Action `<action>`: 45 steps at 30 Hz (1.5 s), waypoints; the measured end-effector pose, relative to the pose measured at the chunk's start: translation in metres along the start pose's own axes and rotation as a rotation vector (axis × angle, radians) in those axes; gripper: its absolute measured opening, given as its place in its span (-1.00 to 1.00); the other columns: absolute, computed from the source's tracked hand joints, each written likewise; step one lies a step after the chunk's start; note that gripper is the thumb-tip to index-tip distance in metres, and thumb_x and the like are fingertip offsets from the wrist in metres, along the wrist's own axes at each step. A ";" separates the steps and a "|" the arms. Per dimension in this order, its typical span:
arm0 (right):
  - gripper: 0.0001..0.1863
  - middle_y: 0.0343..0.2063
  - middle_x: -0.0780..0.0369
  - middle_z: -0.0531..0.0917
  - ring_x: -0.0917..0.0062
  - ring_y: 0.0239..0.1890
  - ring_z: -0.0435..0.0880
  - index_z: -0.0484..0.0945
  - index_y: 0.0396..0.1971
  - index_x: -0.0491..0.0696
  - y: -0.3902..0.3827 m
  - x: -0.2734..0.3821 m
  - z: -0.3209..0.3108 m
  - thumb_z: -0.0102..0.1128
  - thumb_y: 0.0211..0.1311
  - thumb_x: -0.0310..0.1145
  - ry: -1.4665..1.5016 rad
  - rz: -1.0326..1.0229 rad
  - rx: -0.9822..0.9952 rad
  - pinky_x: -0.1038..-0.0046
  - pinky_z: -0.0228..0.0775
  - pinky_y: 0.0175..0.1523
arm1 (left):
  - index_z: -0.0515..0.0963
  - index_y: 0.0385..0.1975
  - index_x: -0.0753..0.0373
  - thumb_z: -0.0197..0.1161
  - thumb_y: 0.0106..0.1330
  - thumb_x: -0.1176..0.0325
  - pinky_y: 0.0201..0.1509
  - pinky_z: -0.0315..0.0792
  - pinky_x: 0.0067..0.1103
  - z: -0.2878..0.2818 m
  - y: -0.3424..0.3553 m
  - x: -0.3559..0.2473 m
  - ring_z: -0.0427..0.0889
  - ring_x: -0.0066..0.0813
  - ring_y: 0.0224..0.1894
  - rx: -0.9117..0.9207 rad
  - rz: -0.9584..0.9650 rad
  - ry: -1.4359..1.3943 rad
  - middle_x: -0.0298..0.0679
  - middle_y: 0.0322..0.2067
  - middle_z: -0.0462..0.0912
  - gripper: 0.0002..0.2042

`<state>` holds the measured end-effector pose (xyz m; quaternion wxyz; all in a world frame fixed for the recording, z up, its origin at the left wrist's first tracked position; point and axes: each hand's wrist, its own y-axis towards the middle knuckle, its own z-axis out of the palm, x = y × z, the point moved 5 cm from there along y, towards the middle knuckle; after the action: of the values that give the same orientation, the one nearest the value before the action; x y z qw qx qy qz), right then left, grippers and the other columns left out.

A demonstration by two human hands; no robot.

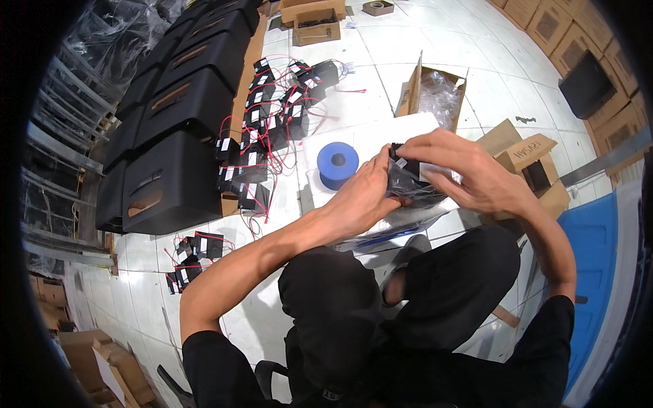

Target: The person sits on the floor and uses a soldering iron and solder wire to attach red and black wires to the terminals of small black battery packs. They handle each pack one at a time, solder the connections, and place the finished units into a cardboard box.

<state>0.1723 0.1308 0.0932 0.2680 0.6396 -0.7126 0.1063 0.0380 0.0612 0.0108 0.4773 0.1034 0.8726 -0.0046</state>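
Note:
My left hand [365, 188] grips a black boxy item in dark, crinkled plastic [408, 183] from the left side, fingers wrapped against it. My right hand [476, 173] holds the same item from the right, with curled fingertips on its top near a small white label. Both sit over a white block-like work surface [418, 126]. A roll of blue tape [338, 178] stands on that surface just left of my left hand. The underside of the held item is hidden by my fingers.
Black batteries with red leads [258, 115] lie on white tiles, with a smaller group [194, 255] lower left. Black plastic cases [170, 183] line the left. Open cartons [449, 92] [524, 149] stand behind and right; a blue panel [588, 272] is at right. My legs occupy the foreground.

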 end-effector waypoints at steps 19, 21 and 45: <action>-0.80 -0.35 0.03 0.71 0.32 -0.29 0.71 0.63 -0.19 -0.24 -0.024 -0.172 -0.038 0.22 0.27 -0.45 -0.043 0.440 -0.654 0.34 0.53 -0.18 | -0.26 0.41 0.53 0.41 0.24 0.26 0.45 0.14 -0.33 0.009 0.002 0.003 0.23 0.11 0.39 0.077 -0.118 0.136 0.33 0.30 0.18 0.00; -0.84 -0.33 -0.04 0.70 0.16 -0.30 0.70 0.64 -0.26 -0.26 -0.019 -0.230 -0.027 0.21 0.23 -0.48 -0.188 0.527 -0.529 0.23 0.52 -0.16 | -0.20 0.41 0.48 0.41 0.23 0.32 0.41 0.20 -0.34 0.009 0.004 0.002 0.31 0.08 0.34 0.045 -0.120 0.154 0.29 0.26 0.27 -0.05; -0.84 -0.38 0.00 0.72 0.13 -0.22 0.73 0.68 -0.43 -0.13 -0.016 -0.353 0.066 0.10 0.14 -0.46 -0.695 0.690 -0.071 0.13 0.54 -0.01 | 0.03 0.36 0.45 0.38 0.20 0.49 0.46 0.09 -0.26 0.012 0.002 0.011 0.13 0.21 0.40 0.160 -0.180 0.132 0.27 0.34 0.08 -0.21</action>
<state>0.1848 0.3974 -0.1476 -0.0149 0.3544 -0.9333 -0.0552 0.0427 0.0636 -0.0043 0.4067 0.0625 0.9047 -0.1101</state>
